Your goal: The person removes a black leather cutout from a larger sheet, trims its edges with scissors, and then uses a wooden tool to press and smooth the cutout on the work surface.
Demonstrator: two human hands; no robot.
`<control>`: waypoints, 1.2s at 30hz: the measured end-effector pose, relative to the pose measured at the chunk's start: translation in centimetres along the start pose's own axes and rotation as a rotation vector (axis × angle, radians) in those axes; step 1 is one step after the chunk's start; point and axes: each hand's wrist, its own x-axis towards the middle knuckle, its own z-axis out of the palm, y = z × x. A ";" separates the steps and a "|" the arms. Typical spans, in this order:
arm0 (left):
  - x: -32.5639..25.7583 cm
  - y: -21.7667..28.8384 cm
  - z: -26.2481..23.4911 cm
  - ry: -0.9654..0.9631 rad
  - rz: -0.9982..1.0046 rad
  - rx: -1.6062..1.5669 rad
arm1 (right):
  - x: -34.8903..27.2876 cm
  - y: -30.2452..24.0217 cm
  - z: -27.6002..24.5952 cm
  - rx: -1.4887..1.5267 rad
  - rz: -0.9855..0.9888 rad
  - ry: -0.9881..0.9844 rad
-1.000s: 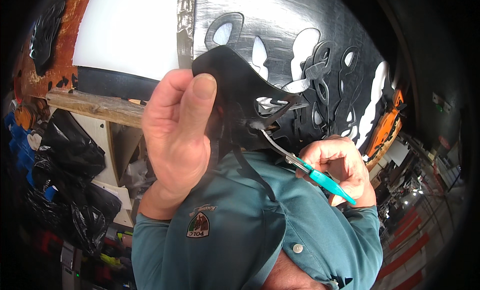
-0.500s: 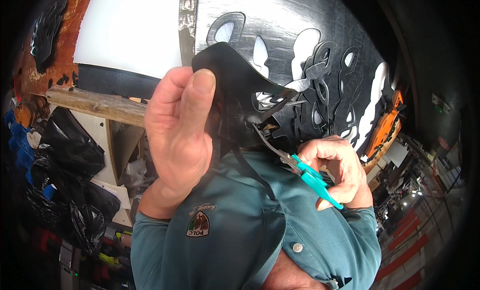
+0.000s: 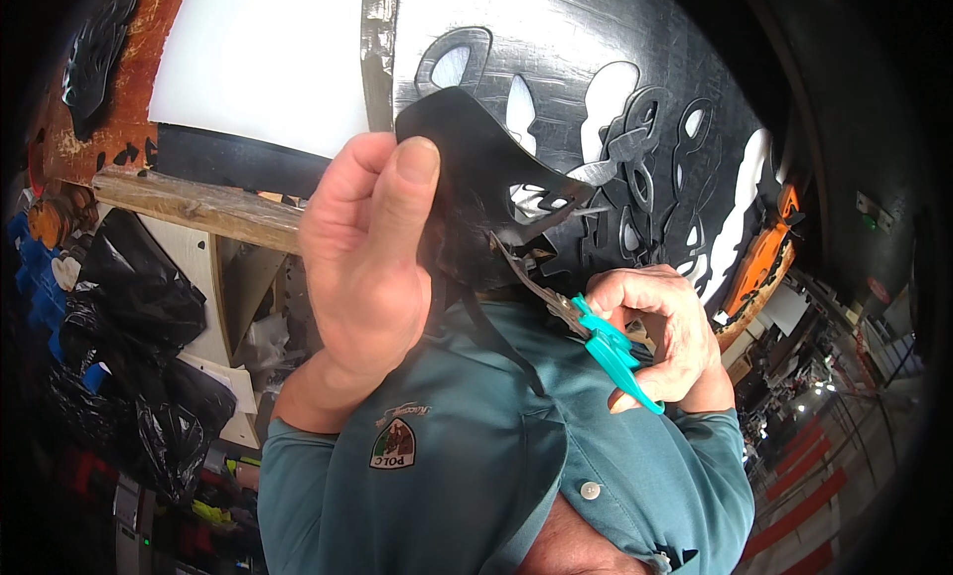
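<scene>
**Cutting a black piece with turquoise scissors**

My left hand (image 3: 362, 267) is raised in front of me, and its grip is closed on a black cut piece (image 3: 476, 178) of thin, flexible material. My thumb lies flat on the near face of the piece and the other fingers are behind it, so I hold it upright, close to my chest. The piece has some cut-out openings along its right edge.

My right hand (image 3: 660, 337) is lower and to the right. Its grip is closed around the turquoise handles of the scissors (image 3: 586, 332). The metal blades point up and to the left and reach the lower edge of the black piece, near its openings. I cannot tell if the blades are open or closed there.

Behind my hands lies the worktop (image 3: 199, 206) with a large black sheet (image 3: 556, 49) full of cut-out shapes, and a white sheet (image 3: 258, 59) beside it on the left. I wear a teal shirt (image 3: 467, 466).
</scene>
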 end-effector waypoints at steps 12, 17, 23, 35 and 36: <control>-0.1 0.1 -0.5 -0.040 0.012 0.049 | -0.2 0.3 1.0 0.110 0.058 0.067; -0.4 0.0 -0.4 -0.006 0.019 0.089 | -0.1 0.3 1.0 0.111 0.081 0.058; -0.3 0.5 1.8 -0.074 0.105 0.061 | -0.4 0.9 1.5 0.156 0.116 0.072; -0.4 0.1 1.9 -0.088 0.078 -0.039 | -0.6 2.3 2.9 0.450 0.009 0.038; 0.0 -0.2 1.2 -0.111 0.097 -0.065 | -0.6 2.3 3.0 0.481 0.008 0.040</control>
